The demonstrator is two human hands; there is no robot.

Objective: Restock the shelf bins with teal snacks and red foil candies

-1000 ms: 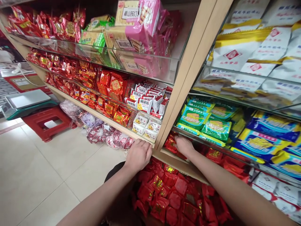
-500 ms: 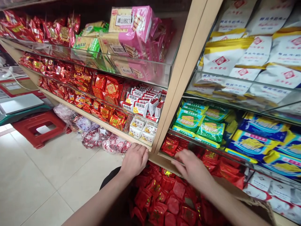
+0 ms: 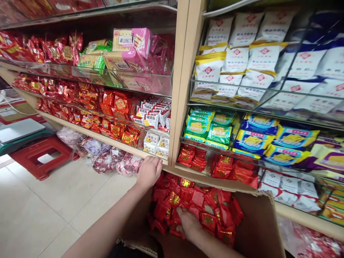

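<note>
My left hand (image 3: 149,173) is closed at the far left corner of a cardboard box (image 3: 259,222), its fingers curled over the rim beside the wooden shelf edge. Inside the box lies a heap of red wrapped packets (image 3: 198,197) with gold print. My right hand (image 3: 189,225) is down in the box, just over the packets and touching some of them. Its visible fingers are apart, with nothing seen held between them; the rest of the fingers are hidden.
Behind the box, a shelf bin holds similar red packets (image 3: 186,154). Green packets (image 3: 198,125) and white packets (image 3: 209,70) fill higher shelves. At the left are a red stool (image 3: 40,154) and bagged sweets (image 3: 103,157) on the tiled floor (image 3: 32,211).
My right hand has moved from near the lower shelf down into the box. My left hand stays at the corner. The view has shifted, showing more of the box and the right-hand shelves.
</note>
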